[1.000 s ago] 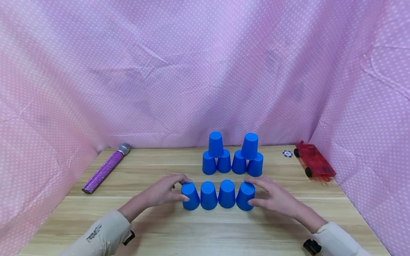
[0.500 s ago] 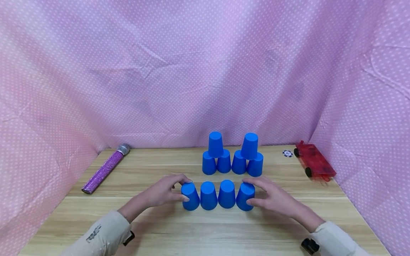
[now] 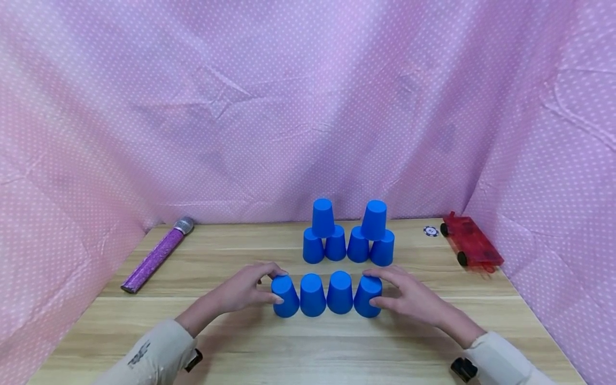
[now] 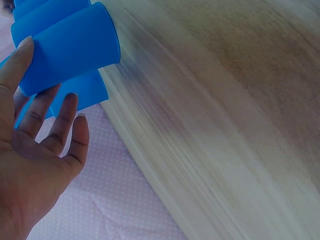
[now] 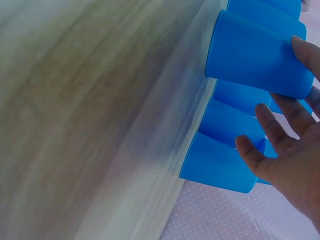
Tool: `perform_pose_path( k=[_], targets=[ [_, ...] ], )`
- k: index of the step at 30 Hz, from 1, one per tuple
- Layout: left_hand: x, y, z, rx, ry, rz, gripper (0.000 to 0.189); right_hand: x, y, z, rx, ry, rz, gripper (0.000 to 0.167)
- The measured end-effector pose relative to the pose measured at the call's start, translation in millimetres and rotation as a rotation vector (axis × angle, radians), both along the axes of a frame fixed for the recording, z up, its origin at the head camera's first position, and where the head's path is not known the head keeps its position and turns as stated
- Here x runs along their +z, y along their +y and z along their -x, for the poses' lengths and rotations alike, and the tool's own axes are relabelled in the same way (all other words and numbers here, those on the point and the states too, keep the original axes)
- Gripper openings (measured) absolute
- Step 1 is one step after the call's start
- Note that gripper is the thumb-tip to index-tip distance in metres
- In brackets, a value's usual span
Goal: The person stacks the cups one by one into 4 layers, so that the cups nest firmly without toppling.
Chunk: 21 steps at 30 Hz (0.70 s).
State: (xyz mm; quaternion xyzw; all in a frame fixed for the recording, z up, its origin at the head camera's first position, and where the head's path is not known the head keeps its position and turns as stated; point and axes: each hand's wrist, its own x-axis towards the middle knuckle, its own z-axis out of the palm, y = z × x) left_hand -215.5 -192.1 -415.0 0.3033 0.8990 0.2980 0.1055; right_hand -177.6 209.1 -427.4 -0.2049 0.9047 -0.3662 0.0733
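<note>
Several blue plastic cups stand upside down in a front row on the table. My left hand (image 3: 247,290) pinches the leftmost cup (image 3: 287,302) between thumb and fingers, the thumb on its near side. At the other end, the rightmost cup (image 3: 368,300) is held the same way by my right hand (image 3: 409,297). Between them stand two untouched cups, a left one (image 3: 313,297) and a right one (image 3: 339,294). In the left wrist view, the held cup (image 4: 75,47) has its open rim down at the wood. The right wrist view shows the right-hand cup (image 5: 255,55) likewise.
Behind the row stand two small cup pyramids, a left one (image 3: 323,220) and a right one (image 3: 375,222). A purple glitter microphone (image 3: 156,256) lies at the left. A poker chip (image 3: 431,231) and a red toy car (image 3: 472,243) are at the right. Pink dotted cloth (image 3: 240,133) surrounds the table.
My right hand and wrist have shifted very slightly left at the rightmost cup. The left hand and all the cups stay in place.
</note>
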Motion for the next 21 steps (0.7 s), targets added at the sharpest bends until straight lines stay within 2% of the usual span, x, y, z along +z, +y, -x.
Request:
perform_pose_path(
  k=[11,14,21],
  targets=[
    [0.0,-2.3,-4.4,0.032,-0.003,-0.012,0.052,3.2,-0.4,0.0,0.004,-0.015,-0.011,0.053],
    [6.1,-4.4,-5.8,0.051,0.003,-0.026,0.054,4.2,-0.9,0.3,0.000,-0.028,-0.013,0.053],
    [30.8,-7.3,-1.9,0.103,0.070,-0.015,0.056,4.8,-0.7,-0.8,-0.020,-0.040,-0.003,0.053]
  ],
)
